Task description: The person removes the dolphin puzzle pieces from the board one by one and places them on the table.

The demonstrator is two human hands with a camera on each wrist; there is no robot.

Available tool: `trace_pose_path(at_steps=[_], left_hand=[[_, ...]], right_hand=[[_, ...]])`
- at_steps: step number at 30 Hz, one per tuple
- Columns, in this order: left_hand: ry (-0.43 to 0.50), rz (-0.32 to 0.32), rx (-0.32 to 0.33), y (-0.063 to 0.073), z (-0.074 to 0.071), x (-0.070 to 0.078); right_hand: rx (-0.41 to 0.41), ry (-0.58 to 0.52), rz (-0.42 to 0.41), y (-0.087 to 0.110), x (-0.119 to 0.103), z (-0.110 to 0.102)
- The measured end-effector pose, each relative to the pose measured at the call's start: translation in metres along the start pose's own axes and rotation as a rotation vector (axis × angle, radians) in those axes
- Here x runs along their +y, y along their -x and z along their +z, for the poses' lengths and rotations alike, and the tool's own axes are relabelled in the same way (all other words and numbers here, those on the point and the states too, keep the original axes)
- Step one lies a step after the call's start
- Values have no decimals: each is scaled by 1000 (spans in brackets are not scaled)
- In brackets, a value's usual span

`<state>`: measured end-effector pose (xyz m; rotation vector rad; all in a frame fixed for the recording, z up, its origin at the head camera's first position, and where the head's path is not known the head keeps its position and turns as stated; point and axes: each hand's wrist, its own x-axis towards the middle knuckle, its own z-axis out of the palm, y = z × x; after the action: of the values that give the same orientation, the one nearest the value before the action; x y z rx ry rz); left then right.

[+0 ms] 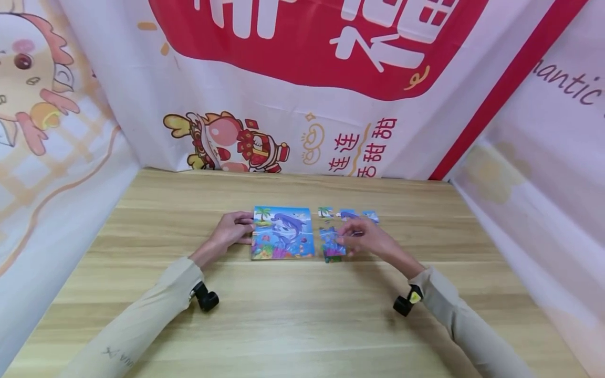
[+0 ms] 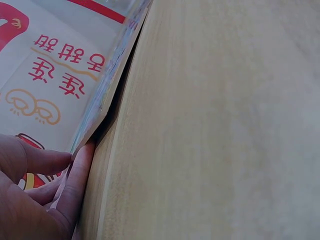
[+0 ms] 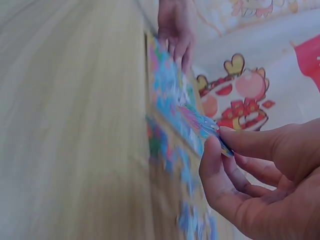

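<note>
A square dolphin picture board point(image 1: 283, 233), with a palm tree and coral printed on it, lies on the wooden table. My left hand point(image 1: 230, 229) holds its left edge; in the left wrist view the thumb point(image 2: 52, 161) is on top and a finger point(image 2: 79, 175) under the slightly raised edge. To the right of the board, my right hand point(image 1: 367, 237) pinches a jigsaw puzzle piece point(image 3: 197, 122) between thumb and fingertips, raised above the table. Loose puzzle pieces point(image 1: 348, 213) lie beyond the right hand, and another piece point(image 1: 333, 259) shows partly below the held one.
The wooden table point(image 1: 283, 315) runs up to a printed cloth backdrop point(image 1: 264, 79) with red and white lettering. Cloth walls also stand at the left point(image 1: 61, 173) and right point(image 1: 534, 173). Each wrist carries a small black camera.
</note>
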<state>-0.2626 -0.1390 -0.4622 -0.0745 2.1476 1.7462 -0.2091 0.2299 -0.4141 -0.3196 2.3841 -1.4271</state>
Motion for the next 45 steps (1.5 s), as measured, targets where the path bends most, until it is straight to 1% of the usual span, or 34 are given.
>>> trace_pose_path(at_steps=[3, 6, 9, 13, 16, 19, 22, 30, 33, 39, 42, 45], left_hand=[[-3, -4, 10, 3, -3, -1], [-2, -5, 15, 5, -5, -1], [-1, -2, 2, 4, -4, 0], [0, 1, -13, 1, -1, 1], [-1, -2, -6, 0, 0, 1], [-7, -5, 0, 1, 0, 0], [-9, -5, 0, 1, 0, 0], [-12, 2, 1, 1, 1, 0], [-11, 2, 0, 1, 1, -1], [-7, 2, 5, 0, 1, 0], [-7, 3, 4, 0, 1, 0], [-1, 2, 3, 0, 1, -1]], right_hand=[[0, 6, 28, 10, 10, -7], [27, 6, 75, 19, 19, -14], [61, 16, 116, 27, 26, -21], [90, 82, 134, 33, 33, -24], [125, 185, 103, 33, 37, -22], [179, 277, 78, 31, 39, -18], [217, 322, 76, 30, 40, -15], [273, 347, 110, 30, 45, -11], [275, 352, 120, 30, 47, -12], [261, 399, 141, 27, 45, -13], [264, 397, 159, 24, 45, -14], [262, 400, 156, 21, 44, -15]])
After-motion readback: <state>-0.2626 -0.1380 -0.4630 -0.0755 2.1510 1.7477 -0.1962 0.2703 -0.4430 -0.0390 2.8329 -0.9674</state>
